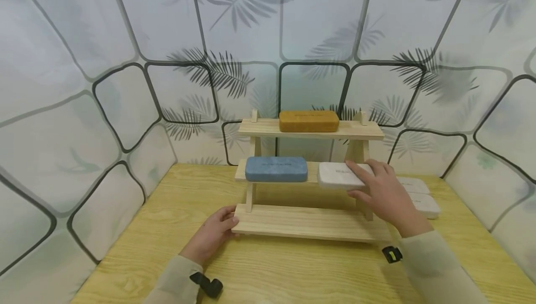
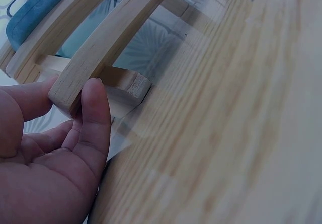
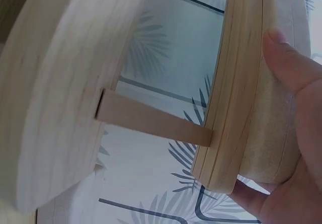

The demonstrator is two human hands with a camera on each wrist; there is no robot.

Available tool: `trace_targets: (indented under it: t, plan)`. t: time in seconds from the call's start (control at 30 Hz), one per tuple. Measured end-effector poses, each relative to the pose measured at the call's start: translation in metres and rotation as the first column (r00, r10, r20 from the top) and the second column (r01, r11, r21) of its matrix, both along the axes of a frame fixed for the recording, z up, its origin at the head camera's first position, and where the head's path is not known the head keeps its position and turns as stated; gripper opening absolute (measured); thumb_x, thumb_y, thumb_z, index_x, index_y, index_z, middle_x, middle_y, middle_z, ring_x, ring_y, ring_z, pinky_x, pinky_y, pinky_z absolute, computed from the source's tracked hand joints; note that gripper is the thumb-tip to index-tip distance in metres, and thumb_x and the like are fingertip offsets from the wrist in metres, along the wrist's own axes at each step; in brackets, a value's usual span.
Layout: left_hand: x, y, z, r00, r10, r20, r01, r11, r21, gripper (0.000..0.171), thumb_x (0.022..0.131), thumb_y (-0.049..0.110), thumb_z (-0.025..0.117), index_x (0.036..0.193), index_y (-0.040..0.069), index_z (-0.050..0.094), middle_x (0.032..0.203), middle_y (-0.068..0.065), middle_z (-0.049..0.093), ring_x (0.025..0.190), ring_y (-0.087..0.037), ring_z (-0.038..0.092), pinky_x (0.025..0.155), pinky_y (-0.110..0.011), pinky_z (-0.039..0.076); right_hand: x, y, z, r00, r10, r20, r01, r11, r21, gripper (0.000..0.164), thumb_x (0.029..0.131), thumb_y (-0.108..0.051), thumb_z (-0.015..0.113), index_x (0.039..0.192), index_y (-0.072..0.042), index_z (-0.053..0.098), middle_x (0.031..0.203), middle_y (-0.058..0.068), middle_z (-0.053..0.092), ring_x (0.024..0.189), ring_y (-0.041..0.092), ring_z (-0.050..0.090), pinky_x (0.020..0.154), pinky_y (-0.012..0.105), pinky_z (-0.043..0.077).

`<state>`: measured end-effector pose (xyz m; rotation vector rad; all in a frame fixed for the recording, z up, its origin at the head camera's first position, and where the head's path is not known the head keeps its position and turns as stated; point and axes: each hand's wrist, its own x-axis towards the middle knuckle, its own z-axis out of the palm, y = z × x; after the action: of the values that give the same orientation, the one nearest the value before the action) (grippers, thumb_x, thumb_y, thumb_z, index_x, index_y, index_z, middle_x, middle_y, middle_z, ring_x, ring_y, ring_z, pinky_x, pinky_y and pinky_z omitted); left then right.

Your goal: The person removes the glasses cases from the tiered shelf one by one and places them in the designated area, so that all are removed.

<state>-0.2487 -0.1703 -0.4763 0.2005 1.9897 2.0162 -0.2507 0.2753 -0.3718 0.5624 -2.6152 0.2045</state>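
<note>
A three-tier wooden display rack (image 1: 310, 223) stands on the table. My left hand (image 1: 212, 235) pinches the left end of its bottom shelf, thumb and fingers on either side of the board (image 2: 95, 53). With my right hand (image 1: 387, 196) I hold a white glasses case (image 1: 337, 177) at the right part of the middle shelf. In the right wrist view the thumb presses one face of that case (image 3: 266, 143), and other fingers reach round its end, partly hidden. To its left on the same shelf lies a blue glasses case (image 1: 276, 170). An orange glasses case (image 1: 309, 121) rests on the top shelf.
Further white cases (image 1: 425, 205) lie on the wood-grain table (image 1: 159, 211) at the right, behind my right wrist. Patterned cloth walls (image 1: 247, 80) enclose the table at the back and both sides.
</note>
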Motion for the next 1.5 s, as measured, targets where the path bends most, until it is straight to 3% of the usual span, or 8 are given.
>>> trace_targets:
  t: [0.77,1.13,1.5]
  plan:
    - [0.000,0.000,0.001,1.000,0.003,-0.008,-0.003,1.000,-0.004,0.058,0.107,0.018,0.053,0.155,-0.004,0.027,0.140,-0.027,0.046,0.120,-0.032,0.056,0.089,-0.040,0.056,0.022,0.016,-0.004,0.998,0.048,-0.043,-0.046,0.998,0.033,0.081,0.084,-0.038,0.083,0.154,-0.025,0.046,0.133,0.026,0.048,0.121,0.053,0.043,0.086,0.071,0.046]
    - [-0.001,0.001,0.002,1.000,0.018,0.005,-0.018,1.000,-0.012,0.057,0.107,0.019,0.054,0.154,-0.003,0.030,0.138,-0.025,0.049,0.116,-0.030,0.058,0.087,-0.039,0.056,0.031,0.028,-0.008,0.995,0.062,-0.076,-0.062,0.998,0.002,0.084,0.078,-0.033,0.087,0.152,-0.026,0.049,0.134,0.031,0.048,0.122,0.052,0.043,0.091,0.070,0.042]
    - [-0.001,0.001,0.001,1.000,0.004,-0.014,-0.004,1.000,-0.006,0.056,0.108,0.017,0.052,0.153,-0.005,0.030,0.136,-0.026,0.049,0.114,-0.029,0.059,0.086,-0.039,0.056,0.041,0.044,-0.012,0.994,0.056,-0.090,-0.057,0.998,-0.016,0.087,0.076,-0.033,0.089,0.152,-0.028,0.049,0.135,0.026,0.048,0.120,0.050,0.045,0.089,0.069,0.041]
